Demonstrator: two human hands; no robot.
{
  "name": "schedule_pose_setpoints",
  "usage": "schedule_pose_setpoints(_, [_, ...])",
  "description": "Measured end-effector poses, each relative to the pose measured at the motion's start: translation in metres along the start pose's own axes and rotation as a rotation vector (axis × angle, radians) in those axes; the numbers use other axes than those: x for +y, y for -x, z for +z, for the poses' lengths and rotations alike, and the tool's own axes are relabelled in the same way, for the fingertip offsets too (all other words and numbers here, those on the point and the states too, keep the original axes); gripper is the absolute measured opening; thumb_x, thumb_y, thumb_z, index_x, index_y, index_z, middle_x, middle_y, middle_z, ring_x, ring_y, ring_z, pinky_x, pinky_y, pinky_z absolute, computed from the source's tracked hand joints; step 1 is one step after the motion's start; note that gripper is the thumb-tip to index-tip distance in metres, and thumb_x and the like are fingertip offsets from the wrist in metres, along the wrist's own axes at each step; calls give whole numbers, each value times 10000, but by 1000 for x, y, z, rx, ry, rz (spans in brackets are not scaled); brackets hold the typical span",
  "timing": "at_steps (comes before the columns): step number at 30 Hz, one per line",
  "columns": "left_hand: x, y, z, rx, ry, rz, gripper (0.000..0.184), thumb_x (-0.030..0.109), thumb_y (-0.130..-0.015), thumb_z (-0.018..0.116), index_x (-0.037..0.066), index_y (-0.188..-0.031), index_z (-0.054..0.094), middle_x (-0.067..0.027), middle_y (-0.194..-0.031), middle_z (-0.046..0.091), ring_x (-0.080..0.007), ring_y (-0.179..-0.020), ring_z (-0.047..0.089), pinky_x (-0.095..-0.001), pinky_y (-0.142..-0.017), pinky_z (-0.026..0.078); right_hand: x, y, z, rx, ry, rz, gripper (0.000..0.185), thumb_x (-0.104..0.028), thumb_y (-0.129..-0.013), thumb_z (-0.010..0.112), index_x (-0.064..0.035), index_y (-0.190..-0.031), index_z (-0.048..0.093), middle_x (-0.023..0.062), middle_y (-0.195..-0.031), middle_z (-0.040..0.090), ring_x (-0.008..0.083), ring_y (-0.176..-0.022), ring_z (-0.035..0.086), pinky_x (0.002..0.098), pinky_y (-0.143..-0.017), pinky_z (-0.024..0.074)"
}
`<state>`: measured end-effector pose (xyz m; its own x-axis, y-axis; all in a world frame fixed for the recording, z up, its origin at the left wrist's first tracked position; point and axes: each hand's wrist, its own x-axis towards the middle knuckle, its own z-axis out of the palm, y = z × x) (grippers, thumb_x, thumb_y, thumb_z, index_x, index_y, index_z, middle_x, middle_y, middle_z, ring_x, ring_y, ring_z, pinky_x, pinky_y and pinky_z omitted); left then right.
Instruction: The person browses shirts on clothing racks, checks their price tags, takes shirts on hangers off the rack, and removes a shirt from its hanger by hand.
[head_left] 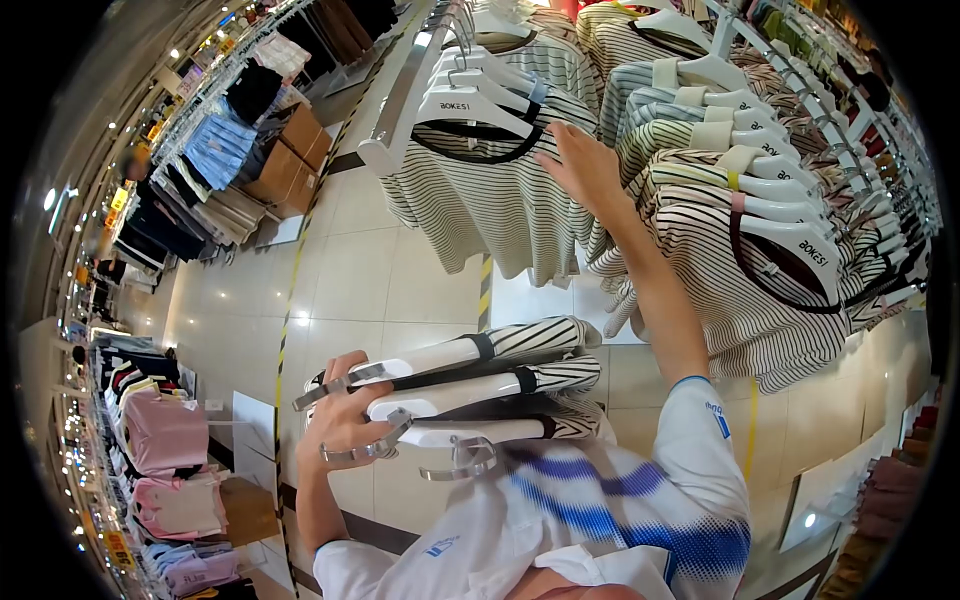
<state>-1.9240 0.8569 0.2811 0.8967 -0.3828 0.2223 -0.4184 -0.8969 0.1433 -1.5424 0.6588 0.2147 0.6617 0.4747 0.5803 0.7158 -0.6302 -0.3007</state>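
Note:
Several white hangers (425,398) with black-and-white striped shirts (560,375) are gripped by my left hand (345,420), held in front of my body with the metal hooks toward me. My left fingers wrap round the hangers near the hooks. Reaching forward, my right hand (582,168) is at the shoulder of a striped shirt (490,205) with a dark neckline, its fingers stretched out and not closed on the cloth. That shirt hangs on a white hanger (470,108) lettered BOKESI, at the near end of a metal rail (405,95).
Right of my arm, a second row holds striped shirts (720,270) on white hangers. Racks with skirts (218,147) and pink tops (165,430) line the left side, with cardboard boxes (285,165) beneath. Yellow-black tape (290,310) marks the tiled floor (350,250).

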Motion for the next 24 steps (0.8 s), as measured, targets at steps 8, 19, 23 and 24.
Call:
schedule_pose_setpoints(8, [4, -4, -2, -20, 82, -88, 493, 136, -472, 776, 107, -945, 641, -84, -1075, 568, -415, -1094, 458, -515, -800, 399, -7, 8, 10, 94, -126, -50, 320, -293, -863, 632, -44, -1023, 508, 126, -754, 635, 346, -685, 620, 439, -576, 482])
schedule_pose_setpoints(19, [-2, -25, 4, 38, 89, -71, 353, 199, -323, 728, 59, -591, 545, -94, -951, 613, -413, -992, 509, -521, -740, 411, -25, 58, -40, -36, -152, -117, 267, -228, -831, 642, -25, -956, 523, 117, -793, 645, 304, -648, 647, 389, -548, 511])
schedule_pose_setpoints(23, [-11, -17, 9, -34, 110, -63, 461, 133, -496, 755, 46, -926, 617, -128, -997, 570, -433, -1069, 461, -531, -810, 386, -42, 96, -49, -28, -195, -117, 313, -196, -787, 672, -26, -1002, 523, 92, -856, 631, 268, -630, 643, 358, -524, 504])
schedule_pose_setpoints(24, [-14, -10, 15, -74, 108, -167, 466, 139, -494, 754, 45, -929, 615, -133, -1000, 566, -431, -1066, 460, -530, -807, 386, -46, 101, -54, -32, -194, -108, 313, -196, -787, 672, -26, -1002, 523, 92, -856, 631, 268, -630, 643, 358, -524, 504])
